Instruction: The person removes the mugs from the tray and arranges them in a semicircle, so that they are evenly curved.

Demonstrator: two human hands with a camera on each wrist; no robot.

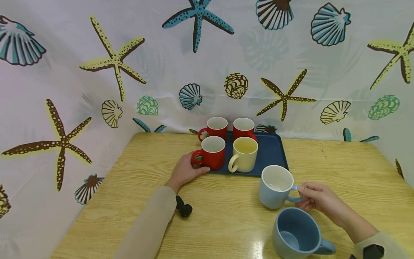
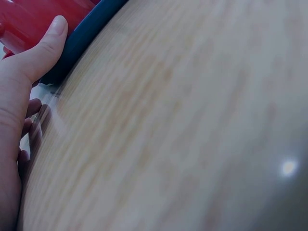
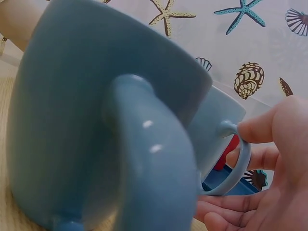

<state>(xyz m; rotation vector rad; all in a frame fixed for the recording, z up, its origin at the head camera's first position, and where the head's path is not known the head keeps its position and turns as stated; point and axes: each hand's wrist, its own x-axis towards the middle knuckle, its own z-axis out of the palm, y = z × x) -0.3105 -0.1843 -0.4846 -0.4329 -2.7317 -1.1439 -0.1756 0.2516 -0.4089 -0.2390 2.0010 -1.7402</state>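
Observation:
My right hand (image 1: 318, 198) pinches the handle of a light blue mug (image 1: 273, 194) with a white inside, thumb on top and a finger through the loop (image 3: 240, 163). The mug stands close to upright, overlapping the front edge of the navy tray (image 1: 271, 149) in the head view. At the tray's front left corner, my left hand (image 1: 187, 171) holds the rim, its thumb (image 2: 50, 41) lying along the edge just below a red mug (image 1: 215, 154). Beside that red mug on the tray sits a yellow mug (image 1: 247, 158), its handle turned toward the front left.
Two more red mugs, one at the back left (image 1: 217, 128) and one next to it (image 1: 242, 130), stand on the tray. A darker blue mug (image 1: 294, 233) is on the wooden table (image 1: 207, 216), just in front of my right hand. A patterned cloth (image 1: 213, 64) hangs behind.

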